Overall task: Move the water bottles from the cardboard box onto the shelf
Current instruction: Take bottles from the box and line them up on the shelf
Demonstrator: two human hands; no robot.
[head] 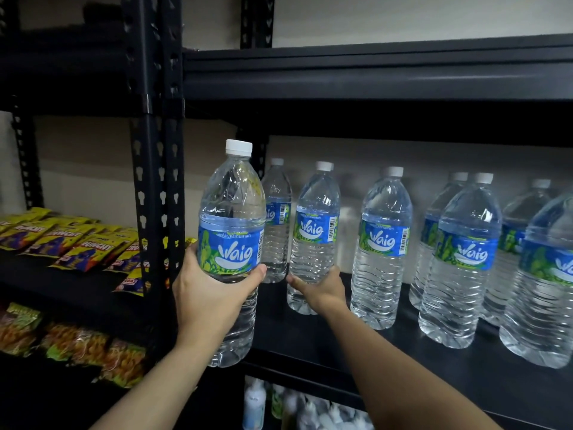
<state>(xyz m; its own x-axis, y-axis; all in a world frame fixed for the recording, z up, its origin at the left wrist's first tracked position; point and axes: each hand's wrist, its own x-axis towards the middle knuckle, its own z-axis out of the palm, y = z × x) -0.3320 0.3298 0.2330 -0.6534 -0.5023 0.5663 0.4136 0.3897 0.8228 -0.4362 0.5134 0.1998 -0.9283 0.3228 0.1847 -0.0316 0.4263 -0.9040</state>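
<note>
Your left hand point(214, 293) grasps 1 upright water bottle point(231, 243) just outside the shelf point(341, 346), near its left post. Your right hand point(322, 290) wraps a second bottle point(313, 240) standing there. Next, probably release it, then place the first alongside.

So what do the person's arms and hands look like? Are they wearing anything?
Both arms are bare as far as the picture shows: no sleeves, no gloves. The left hand and the right hand show no rings, and neither wrist has a watch or bracelet. Each forearm is slim and runs off the bottom edge.
</note>
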